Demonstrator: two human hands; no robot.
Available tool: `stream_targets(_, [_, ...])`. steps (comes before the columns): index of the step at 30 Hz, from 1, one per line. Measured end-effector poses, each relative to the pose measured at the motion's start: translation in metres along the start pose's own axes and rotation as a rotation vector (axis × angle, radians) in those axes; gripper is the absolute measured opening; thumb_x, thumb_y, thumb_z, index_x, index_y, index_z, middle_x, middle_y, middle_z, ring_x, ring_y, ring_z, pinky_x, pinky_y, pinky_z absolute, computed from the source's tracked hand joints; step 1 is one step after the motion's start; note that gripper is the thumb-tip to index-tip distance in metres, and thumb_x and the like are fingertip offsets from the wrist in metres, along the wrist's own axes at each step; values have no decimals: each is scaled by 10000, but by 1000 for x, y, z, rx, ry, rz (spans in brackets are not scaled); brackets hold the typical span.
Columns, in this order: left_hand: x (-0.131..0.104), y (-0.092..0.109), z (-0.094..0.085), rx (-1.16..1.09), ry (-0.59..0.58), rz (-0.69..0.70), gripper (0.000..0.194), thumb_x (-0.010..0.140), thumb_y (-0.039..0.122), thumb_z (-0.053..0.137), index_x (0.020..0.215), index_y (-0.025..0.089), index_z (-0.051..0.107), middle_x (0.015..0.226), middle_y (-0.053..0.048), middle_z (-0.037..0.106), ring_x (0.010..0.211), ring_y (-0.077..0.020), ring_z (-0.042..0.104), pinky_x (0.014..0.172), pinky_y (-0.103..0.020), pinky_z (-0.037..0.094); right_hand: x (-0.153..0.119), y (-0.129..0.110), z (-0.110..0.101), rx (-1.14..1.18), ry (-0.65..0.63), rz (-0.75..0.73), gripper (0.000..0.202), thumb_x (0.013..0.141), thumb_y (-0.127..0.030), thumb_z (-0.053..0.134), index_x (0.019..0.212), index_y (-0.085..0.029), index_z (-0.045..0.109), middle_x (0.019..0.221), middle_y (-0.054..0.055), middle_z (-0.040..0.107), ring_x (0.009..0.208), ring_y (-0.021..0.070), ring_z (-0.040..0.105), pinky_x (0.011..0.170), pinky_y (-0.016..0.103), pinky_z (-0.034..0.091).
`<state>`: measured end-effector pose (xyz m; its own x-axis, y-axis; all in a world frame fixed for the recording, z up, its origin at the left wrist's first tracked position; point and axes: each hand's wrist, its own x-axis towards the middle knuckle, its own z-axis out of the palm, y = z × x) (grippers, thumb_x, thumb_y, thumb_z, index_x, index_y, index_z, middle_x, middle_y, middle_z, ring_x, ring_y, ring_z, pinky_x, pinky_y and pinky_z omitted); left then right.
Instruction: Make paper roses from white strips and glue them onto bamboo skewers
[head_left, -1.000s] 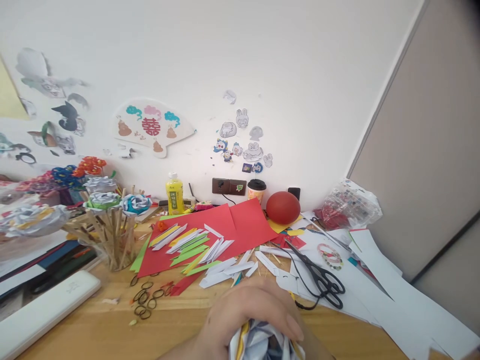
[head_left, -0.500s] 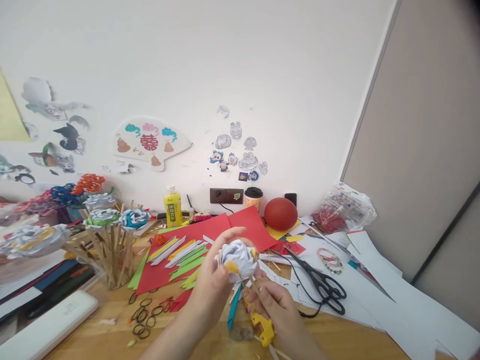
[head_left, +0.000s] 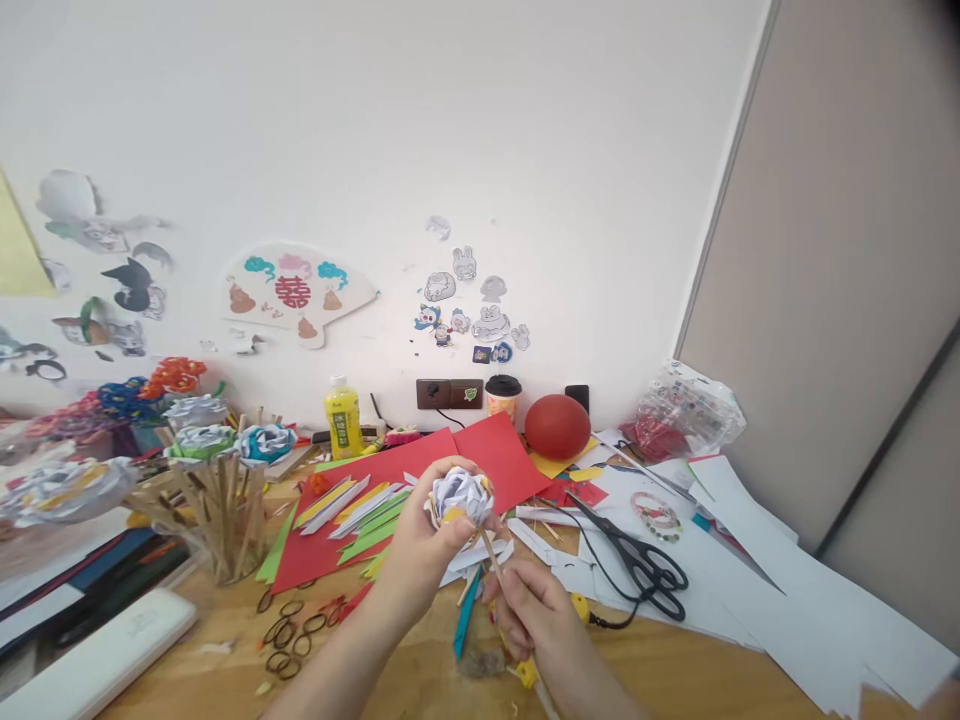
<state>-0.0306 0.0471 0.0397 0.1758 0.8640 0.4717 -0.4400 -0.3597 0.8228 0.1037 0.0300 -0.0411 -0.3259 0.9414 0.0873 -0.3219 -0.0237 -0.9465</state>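
Note:
A white paper flower point(head_left: 460, 494) with some yellow petals sits in my left hand point(head_left: 420, 545), whose fingers are curled round its side and back. From the flower's underside a thin wooden stick point(head_left: 491, 549) runs down to the right. My right hand point(head_left: 536, 608) pinches this stick below the bloom. Under my right hand lies a yellow tool point(head_left: 527, 673), mostly covered, with a black cord leading off to the right; it looks like a glue gun. Beside it on the table is a folded blue paper strip point(head_left: 467, 615).
Black scissors point(head_left: 645, 565) lie on white paper sheets point(head_left: 731, 610) at right. Folded strips rest on red paper point(head_left: 300, 560). At left stand a cup of wooden sticks point(head_left: 240, 520) with paper flowers and a white case point(head_left: 105, 655). Rubber bands point(head_left: 283, 632), a bottle point(head_left: 343, 420) and a red balloon point(head_left: 558, 426) are about.
My left hand has closed more round the flower and shifted slightly left. My right hand is lower on the stick, showing more stem. The yellow tool is now more hidden.

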Motion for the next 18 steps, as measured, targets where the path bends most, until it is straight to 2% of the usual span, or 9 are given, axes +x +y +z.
stream_targets(3, [2, 2, 3, -78, 35, -16, 462, 656, 459, 736, 1000, 204, 563, 714, -6, 645, 613, -151, 613, 582, -249, 479, -3, -5, 2, 38, 17, 4, 518, 695, -656, 599, 725, -140, 569, 401, -109, 336, 338, 21, 234, 344, 151, 216])
stream_targets(9, [8, 6, 4, -295, 100, -216, 464, 769, 555, 562, 929, 127, 641, 753, -75, 684, 648, -207, 653, 629, -333, 543, -12, -20, 6, 111, -75, 44, 409, 755, -544, 609, 823, -144, 562, 366, -94, 437, 274, 34, 304, 306, 147, 330])
stream_targets(14, [11, 5, 5, -358, 162, -354, 455, 908, 437, 376, 777, 99, 651, 703, -93, 683, 616, -199, 662, 619, -320, 556, -19, -30, 9, 195, -106, 64, 339, 788, -472, 598, 853, -143, 547, 370, -83, 480, 277, 42, 354, 321, 154, 402])
stream_targets(18, [11, 0, 9, -370, 208, -429, 456, 936, 374, 321, 760, 97, 637, 710, -99, 680, 591, -181, 655, 592, -294, 552, -21, -35, 11, 217, -100, 68, 321, 794, -450, 597, 850, -139, 543, 367, -83, 483, 279, 37, 339, 328, 155, 411])
